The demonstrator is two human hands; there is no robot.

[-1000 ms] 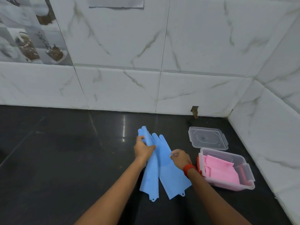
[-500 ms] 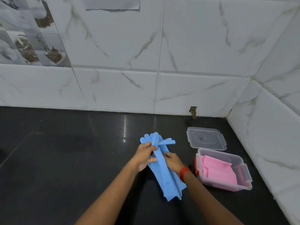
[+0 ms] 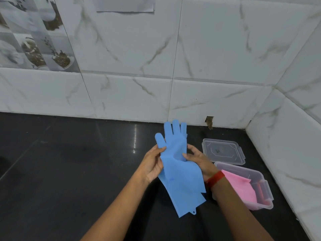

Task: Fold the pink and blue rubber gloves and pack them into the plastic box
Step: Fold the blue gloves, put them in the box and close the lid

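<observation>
Nearest me, both forearms reach in from the bottom edge and meet over the dark counter [image 3: 60, 180]. I have the blue gloves [image 3: 180, 171] stacked together and lifted between my hands, fingers pointing up toward the wall, cuffs hanging down toward me; a second cuff edge peeks out on the lower right, and a small hanging tab shows at the bottom corner. My left hand [image 3: 152, 166] grasps the stack along its left edge just below the glove thumb, with my own thumb pressed onto the front face and the other fingers tucked behind. My right hand [image 3: 199, 160] pinches the right edge near the glove's palm, thumb on the front, fingers curled behind; a red band [image 3: 216, 178] circles that wrist. Both wrists are bent inward, palms facing each other across the rubber.

Just right of my right forearm sits the clear plastic box [image 3: 260, 181], open, with the folded pink gloves [image 3: 239, 188] lying inside. Beyond it, close by on the counter, the clear lid [image 3: 224, 151] lies flat.

Farther back rises the white marbled tile wall [image 3: 208, 58], with a sheet of paper [image 3: 125, 5] stuck near the top. I cannot read any writing on it, nor make out any brand on the gloves or box.
</observation>
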